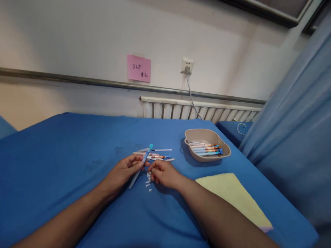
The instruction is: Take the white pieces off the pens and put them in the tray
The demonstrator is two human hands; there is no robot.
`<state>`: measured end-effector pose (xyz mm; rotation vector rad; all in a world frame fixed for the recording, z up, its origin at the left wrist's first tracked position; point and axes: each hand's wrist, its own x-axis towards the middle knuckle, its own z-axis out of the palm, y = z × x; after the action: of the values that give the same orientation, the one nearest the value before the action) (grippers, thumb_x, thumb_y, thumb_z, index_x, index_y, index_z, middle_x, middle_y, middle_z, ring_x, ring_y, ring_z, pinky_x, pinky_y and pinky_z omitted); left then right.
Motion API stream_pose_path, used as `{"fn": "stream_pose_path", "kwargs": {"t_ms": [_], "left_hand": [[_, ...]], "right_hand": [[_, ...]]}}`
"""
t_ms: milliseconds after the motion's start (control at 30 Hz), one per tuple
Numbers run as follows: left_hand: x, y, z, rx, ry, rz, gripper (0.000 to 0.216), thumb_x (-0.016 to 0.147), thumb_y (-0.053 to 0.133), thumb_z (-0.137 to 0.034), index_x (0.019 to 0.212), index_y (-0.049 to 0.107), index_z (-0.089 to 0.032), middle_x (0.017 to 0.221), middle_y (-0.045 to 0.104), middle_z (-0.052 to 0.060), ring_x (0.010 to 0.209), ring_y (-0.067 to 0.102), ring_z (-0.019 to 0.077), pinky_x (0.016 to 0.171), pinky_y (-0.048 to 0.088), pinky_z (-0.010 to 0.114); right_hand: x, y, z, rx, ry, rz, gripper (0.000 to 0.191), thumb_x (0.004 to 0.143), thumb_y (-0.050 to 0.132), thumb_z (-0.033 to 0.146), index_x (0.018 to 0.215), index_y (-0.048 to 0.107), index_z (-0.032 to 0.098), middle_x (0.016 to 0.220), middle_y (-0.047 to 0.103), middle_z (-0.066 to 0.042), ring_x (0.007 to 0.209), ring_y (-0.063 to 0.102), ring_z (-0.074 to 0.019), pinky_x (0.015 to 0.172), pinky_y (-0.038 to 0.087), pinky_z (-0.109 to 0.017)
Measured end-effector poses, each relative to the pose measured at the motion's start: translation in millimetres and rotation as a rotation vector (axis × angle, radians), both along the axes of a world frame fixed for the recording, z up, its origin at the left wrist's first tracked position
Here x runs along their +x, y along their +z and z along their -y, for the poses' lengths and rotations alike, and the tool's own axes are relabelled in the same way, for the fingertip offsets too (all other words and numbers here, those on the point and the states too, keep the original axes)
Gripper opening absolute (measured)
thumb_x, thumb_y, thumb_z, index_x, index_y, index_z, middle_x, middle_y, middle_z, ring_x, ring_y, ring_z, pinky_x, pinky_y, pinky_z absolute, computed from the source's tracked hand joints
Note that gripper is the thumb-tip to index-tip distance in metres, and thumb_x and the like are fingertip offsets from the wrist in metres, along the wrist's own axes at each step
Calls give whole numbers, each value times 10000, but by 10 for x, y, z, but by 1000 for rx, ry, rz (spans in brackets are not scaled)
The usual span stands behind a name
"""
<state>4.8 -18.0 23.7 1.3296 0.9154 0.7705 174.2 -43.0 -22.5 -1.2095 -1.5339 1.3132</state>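
- Holding the pen (pixel 146 155) in the left hand (pixel 128 168), thumb and fingers clamped around its middle; tilted, with the bright blue end up and away, the grey end down toward the near side.
- Keeping the right hand (pixel 164 173) just beside the pen, fingers curled and thumb bent in; cannot tell about anything small pinched there.
- Lying under and beside the right fingertips: small white scraps (pixel 149 175), some in a little heap, a few scattered nearer.
- Lying just beyond both hands: a loose group of pens (pixel 161 157), crossing at angles, plus a thin white stick (pixel 163 150).
- Standing farther off to the right: a beige bin (pixel 214 159), with more pens (pixel 205 150) side by side inside, several blue-ended.
- Lying flat nearer than the bin, beside the right forearm: a yellow cloth (pixel 232 193).
- Spreading beneath all of this: a blue sheet (pixel 64 148).
- Running along the wall behind: a metal rail (pixel 98 81), above a white radiator (pixel 176 109).
- Sticking to the wall above the rail: a pink note (pixel 139 69), handwritten, left of a socket (pixel 188 62) with a plugged-in cord (pixel 190 91).
- Hanging at the far right: a blue curtain (pixel 289 103).
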Motion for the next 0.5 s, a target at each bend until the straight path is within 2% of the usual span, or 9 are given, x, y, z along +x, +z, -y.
{"fn": "stream_pose_path", "kwargs": {"t_ms": [100, 200, 367, 500], "left_hand": [[135, 179, -105, 113, 21, -53, 300, 698, 705, -379, 880, 587, -172, 819, 648, 27, 714, 592, 147, 659, 457, 265], [415, 454, -195, 230, -55, -140, 319, 705, 676, -418, 888, 589, -172, 803, 638, 16, 704, 580, 144, 643, 452, 262], [1165, 879, -272, 454, -213, -241, 311, 700, 645, -410, 863, 589, -151, 714, 586, -11, 658, 524, 122, 599, 419, 232], [1817, 990, -339, 646, -366, -289, 246, 719, 616, -364, 829, 600, -144, 709, 575, -6, 668, 514, 123, 620, 415, 237]], "right_hand": [[-3, -30, -13, 172, 3, 201, 183, 815, 446, 135, 895, 594, 206, 624, 590, 50, 545, 536, -88, 539, 407, -186], [23, -8, -18, 266, 24, 322, 233, 815, 435, 139, 944, 613, 216, 708, 649, 30, 681, 600, -115, 639, 438, -210], [62, 107, -12, 296, 38, 417, 248, 801, 467, 165, 980, 631, 215, 823, 688, 7, 801, 619, -137, 725, 449, -225], [70, 159, -27, 308, 35, 476, 257, 809, 461, 193, 1002, 626, 228, 884, 692, 6, 808, 625, -137, 708, 457, -220]]}}
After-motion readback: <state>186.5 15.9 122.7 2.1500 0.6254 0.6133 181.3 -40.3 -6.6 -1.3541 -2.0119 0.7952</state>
